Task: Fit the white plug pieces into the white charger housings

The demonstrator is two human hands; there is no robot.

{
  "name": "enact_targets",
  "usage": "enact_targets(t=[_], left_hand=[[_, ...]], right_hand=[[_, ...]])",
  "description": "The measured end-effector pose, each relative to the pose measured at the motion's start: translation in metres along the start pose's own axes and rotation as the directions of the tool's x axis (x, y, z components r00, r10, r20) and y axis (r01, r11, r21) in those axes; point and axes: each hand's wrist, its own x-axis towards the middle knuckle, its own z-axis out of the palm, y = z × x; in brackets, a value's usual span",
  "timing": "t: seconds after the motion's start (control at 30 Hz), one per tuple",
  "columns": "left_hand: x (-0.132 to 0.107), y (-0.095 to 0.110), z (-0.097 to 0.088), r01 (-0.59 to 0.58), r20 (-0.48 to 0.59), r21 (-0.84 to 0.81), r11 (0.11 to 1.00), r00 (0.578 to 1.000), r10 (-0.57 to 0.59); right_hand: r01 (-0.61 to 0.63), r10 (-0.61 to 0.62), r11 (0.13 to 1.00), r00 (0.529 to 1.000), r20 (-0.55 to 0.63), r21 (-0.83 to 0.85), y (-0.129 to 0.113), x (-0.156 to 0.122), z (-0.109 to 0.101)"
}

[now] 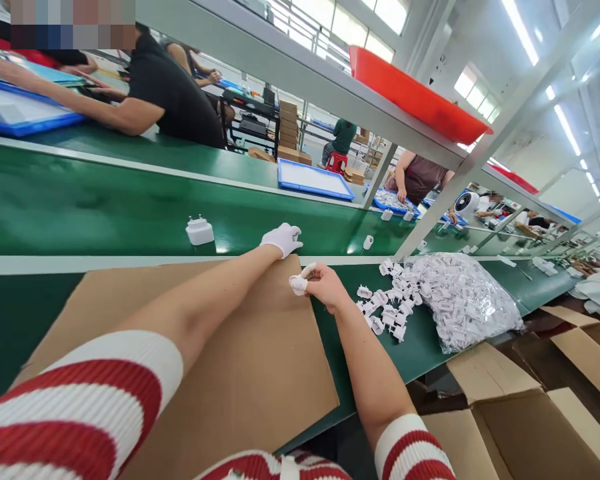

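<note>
My left hand (281,240), in a white glove, reaches over the green conveyor belt (250,220). Its fingers are curved and apart, with nothing visible between them. My right hand (324,287), with white covers on some fingertips, pinches a small white plastic plug piece (298,285) above the cardboard sheet (260,360). To the right of that hand lies a loose pile of similar white plug pieces (390,303), beside a clear plastic bag (465,300) full of them. A white charger (200,231) with its pins up stands on the belt, left of my left hand.
More white chargers (369,242) sit farther along the belt. A blue-rimmed tray (315,179) lies across it. Overhead runs a metal shelf holding a red bin (415,93). Open cardboard boxes (530,420) stand at lower right. A co-worker in black (175,93) sits opposite.
</note>
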Motion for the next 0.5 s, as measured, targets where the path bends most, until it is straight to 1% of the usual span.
enact_targets(t=[0.07, 0.1, 0.13, 0.2, 0.3, 0.37, 0.43, 0.47, 0.5], left_hand=[[-0.004, -0.002, -0.003, 0.045, -0.068, -0.035, 0.998, 0.997, -0.048], [-0.008, -0.004, -0.005, 0.044, -0.104, -0.047, 0.998, 0.993, -0.049], [-0.013, -0.006, -0.006, 0.019, -0.132, -0.047, 0.999, 0.991, -0.025], [-0.029, -0.011, -0.010, -0.097, -0.145, -0.016, 0.995, 0.985, 0.094], [-0.064, -0.020, -0.014, -0.296, -0.062, 0.014, 0.955, 0.953, 0.296], [-0.092, -0.026, -0.016, -0.391, -0.004, -0.019, 0.920, 0.920, 0.391], [-0.121, -0.030, -0.018, -0.455, 0.031, -0.071, 0.888, 0.888, 0.458], [-0.133, -0.030, -0.018, -0.463, 0.035, -0.103, 0.880, 0.883, 0.469], [-0.144, -0.030, -0.017, -0.448, 0.028, -0.138, 0.883, 0.890, 0.455]], right_hand=[[-0.006, 0.007, 0.996, 1.000, -0.008, 0.085, -0.004, 0.001, -0.004], [-0.011, 0.012, 0.991, 1.000, -0.004, 0.130, -0.005, 0.002, -0.006], [-0.016, 0.016, 0.985, 1.000, 0.004, 0.173, -0.006, 0.002, -0.008], [-0.020, 0.019, 0.969, 1.000, 0.005, 0.245, -0.006, 0.003, -0.011], [-0.015, 0.016, 0.954, 1.000, 0.000, 0.299, -0.003, 0.006, -0.013], [-0.009, 0.007, 0.958, 1.000, 0.007, 0.287, 0.001, 0.008, -0.012], [0.012, -0.013, 0.976, 1.000, 0.001, 0.216, 0.005, 0.011, -0.010], [0.033, -0.031, 0.988, 0.999, -0.016, 0.154, 0.008, 0.012, -0.009], [0.061, -0.057, 0.995, 0.997, -0.044, 0.074, 0.011, 0.014, -0.008]])
